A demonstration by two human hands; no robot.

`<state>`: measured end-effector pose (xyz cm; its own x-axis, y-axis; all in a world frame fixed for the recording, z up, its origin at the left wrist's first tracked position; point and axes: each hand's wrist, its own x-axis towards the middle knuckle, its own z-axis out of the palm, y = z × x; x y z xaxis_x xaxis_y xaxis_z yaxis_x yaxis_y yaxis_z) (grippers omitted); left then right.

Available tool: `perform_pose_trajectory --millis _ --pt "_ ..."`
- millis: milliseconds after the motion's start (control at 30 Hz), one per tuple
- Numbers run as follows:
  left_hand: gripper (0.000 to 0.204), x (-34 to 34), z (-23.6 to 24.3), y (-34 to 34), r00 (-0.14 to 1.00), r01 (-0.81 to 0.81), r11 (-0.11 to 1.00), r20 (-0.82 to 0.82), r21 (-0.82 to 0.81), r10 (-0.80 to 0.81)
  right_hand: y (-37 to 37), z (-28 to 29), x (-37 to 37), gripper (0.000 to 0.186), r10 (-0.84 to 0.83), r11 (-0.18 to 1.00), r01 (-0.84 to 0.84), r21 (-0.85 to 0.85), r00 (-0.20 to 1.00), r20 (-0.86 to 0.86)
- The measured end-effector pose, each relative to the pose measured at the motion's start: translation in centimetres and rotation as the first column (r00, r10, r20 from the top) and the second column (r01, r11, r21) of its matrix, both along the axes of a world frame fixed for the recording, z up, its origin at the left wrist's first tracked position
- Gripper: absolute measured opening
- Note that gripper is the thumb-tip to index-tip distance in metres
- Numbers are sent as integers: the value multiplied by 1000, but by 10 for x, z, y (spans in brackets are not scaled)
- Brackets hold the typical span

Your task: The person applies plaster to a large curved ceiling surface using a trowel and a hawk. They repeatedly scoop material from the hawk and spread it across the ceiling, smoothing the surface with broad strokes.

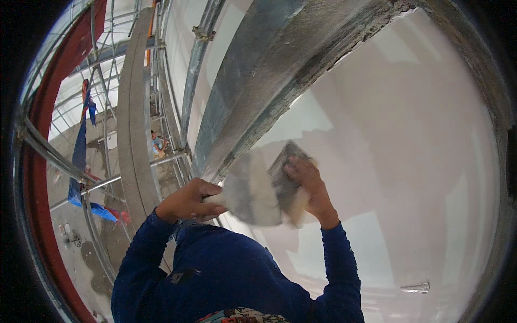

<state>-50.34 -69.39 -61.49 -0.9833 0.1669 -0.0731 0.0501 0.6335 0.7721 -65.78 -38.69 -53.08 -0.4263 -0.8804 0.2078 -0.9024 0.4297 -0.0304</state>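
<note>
Two hands worked the smooth white wall (pixel 409 134): left hand (pixel 188 202) gripped a putty-caked flat trowel (pixel 250 194), right hand (pixel 307 185) clasped a grey scraper blade (pixel 284 171) against it; reloading looked underway, spreading next

Left hand (pixel 188 202), centre of view: closed on the handle of a putty-laden trowel (pixel 250 194). Right hand (pixel 309 185), at three o'clock of the left: fingers pressed on a grey hawk board (pixel 285 172) touching the trowel. White plastered wall (pixel 409 161): three o'clock sector. Grey concrete beam (pixel 269 75): twelve o'clock. Scaffold pipes (pixel 102 183): nine o'clock. Both sleeves dark blue.
</note>
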Motion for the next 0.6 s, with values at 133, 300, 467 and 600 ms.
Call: perform_pose_trajectory --millis 133,300,467,600 --pt "65 13 -17 -30 950 -133 990 -280 44 140 11 -31 5 61 -96 979 133 -153 968 230" --pt "26 -20 -39 -38 981 -162 958 -68 238 183 27 -31 -9 41 -156 773 557 -302 629 762" --pt "28 -15 -42 -35 967 -248 826 80 506 242 21 -20 -8 36 356 393 811 -433 300 885" --pt "41 -18 -61 -22 981 -105 991 -154 79 116 12 -9 -8 29 401 297 832 -469 337 852"
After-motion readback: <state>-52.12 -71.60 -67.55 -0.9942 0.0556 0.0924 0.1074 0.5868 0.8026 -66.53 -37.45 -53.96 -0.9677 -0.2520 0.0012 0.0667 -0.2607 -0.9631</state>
